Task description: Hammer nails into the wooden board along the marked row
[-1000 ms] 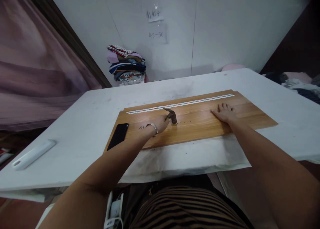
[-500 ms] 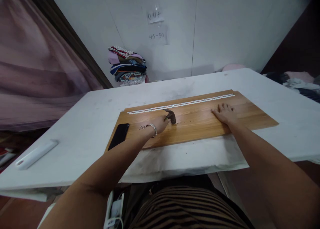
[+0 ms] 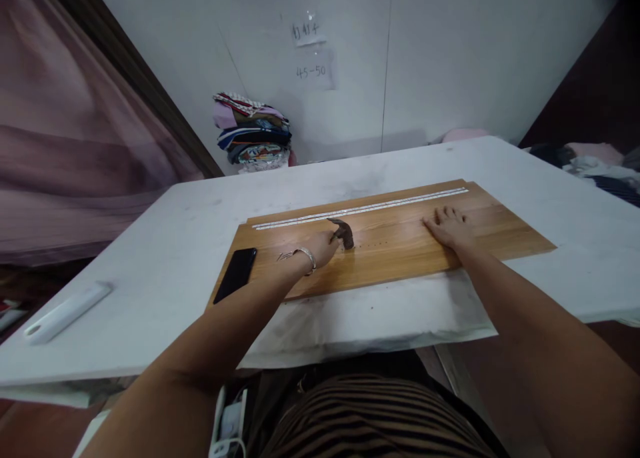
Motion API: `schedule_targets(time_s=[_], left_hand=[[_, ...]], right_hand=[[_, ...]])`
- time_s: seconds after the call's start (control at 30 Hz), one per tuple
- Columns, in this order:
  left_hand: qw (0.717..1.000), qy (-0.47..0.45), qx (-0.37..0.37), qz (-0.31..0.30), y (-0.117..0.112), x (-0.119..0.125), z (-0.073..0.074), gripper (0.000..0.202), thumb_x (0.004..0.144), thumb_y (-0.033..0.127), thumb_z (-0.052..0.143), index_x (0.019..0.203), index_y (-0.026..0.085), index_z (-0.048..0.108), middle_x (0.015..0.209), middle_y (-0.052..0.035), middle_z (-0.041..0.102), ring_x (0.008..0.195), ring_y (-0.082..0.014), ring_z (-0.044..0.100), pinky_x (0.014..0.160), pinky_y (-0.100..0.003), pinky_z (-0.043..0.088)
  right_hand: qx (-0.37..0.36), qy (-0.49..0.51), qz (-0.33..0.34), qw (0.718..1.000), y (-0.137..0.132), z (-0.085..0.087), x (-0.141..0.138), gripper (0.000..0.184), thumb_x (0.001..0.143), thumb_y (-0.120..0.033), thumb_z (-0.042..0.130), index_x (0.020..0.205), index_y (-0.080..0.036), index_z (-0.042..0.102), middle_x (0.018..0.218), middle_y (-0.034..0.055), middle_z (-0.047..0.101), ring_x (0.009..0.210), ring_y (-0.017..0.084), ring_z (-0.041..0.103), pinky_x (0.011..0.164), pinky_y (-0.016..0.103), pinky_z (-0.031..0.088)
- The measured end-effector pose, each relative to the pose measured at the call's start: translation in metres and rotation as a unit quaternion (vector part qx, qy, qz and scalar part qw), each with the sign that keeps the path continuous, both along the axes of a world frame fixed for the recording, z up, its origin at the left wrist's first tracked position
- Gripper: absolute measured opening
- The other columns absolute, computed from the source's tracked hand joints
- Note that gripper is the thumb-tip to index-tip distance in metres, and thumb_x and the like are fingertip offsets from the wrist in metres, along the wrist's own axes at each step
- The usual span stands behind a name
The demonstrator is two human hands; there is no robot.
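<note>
My left hand [image 3: 323, 247], with a bracelet at its wrist, is closed round the handle of a claw hammer [image 3: 344, 235]. The hammer's dark head is right at the surface of a wood-grain board [image 3: 400, 258]; whether it touches cannot be made out. A row of small dark dots [image 3: 376, 245], nails or holes, runs rightward from the head. My right hand [image 3: 450, 228] lies spread on the board's right part, holding nothing. Several loose nails [image 3: 285, 255] lie on the board left of my left wrist. A white marked strip [image 3: 360, 209] stretches along the board's far side.
A black phone [image 3: 236, 275] rests on the board's left end. The board lies on a white-covered table [image 3: 175, 245]. A white-handled object [image 3: 67, 313] is at the table's left. Folded clothes [image 3: 254, 131] are stacked against the wall at the back.
The view has shifted very slightly. The hammer head stays at nearly the same place on the board, and my right hand has not moved on it.
</note>
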State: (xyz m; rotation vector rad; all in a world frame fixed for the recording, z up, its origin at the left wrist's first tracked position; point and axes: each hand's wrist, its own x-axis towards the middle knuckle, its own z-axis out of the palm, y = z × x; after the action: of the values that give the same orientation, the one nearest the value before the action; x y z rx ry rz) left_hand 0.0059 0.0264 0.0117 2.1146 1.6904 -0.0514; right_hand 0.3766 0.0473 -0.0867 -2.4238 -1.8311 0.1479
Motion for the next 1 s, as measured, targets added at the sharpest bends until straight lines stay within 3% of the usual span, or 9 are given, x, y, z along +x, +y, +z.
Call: schedule_targets(time_s=[0.17, 1.0], left_hand=[[1.0, -0.013, 0.012, 0.007, -0.0003, -0.0017, 0.0013, 0.035, 0.103, 0.04, 0.045, 0.102, 0.017, 0.071, 0.092, -0.0101, 0.077, 0.091, -0.0244, 0.073, 0.081, -0.03, 0.052], [1.0, 0.004, 0.003, 0.007, -0.003, -0.001, 0.0037, 0.033, 0.103, 0.038, 0.044, 0.104, 0.017, 0.071, 0.095, -0.011, 0.078, 0.093, -0.025, 0.073, 0.082, -0.03, 0.052]], right_hand=[[0.005, 0.001, 0.001, 1.0, 0.0017, -0.003, 0.0019, 0.073, 0.101, -0.066, 0.026, 0.141, -0.013, 0.057, 0.158, 0.0233, 0.048, 0.147, 0.038, 0.04, 0.119, 0.056, 0.03], [0.01, 0.006, -0.002, 1.0, -0.0003, 0.0008, -0.0007, 0.07, 0.102, -0.063, 0.028, 0.139, -0.013, 0.058, 0.156, 0.0234, 0.05, 0.146, 0.038, 0.041, 0.117, 0.055, 0.033]])
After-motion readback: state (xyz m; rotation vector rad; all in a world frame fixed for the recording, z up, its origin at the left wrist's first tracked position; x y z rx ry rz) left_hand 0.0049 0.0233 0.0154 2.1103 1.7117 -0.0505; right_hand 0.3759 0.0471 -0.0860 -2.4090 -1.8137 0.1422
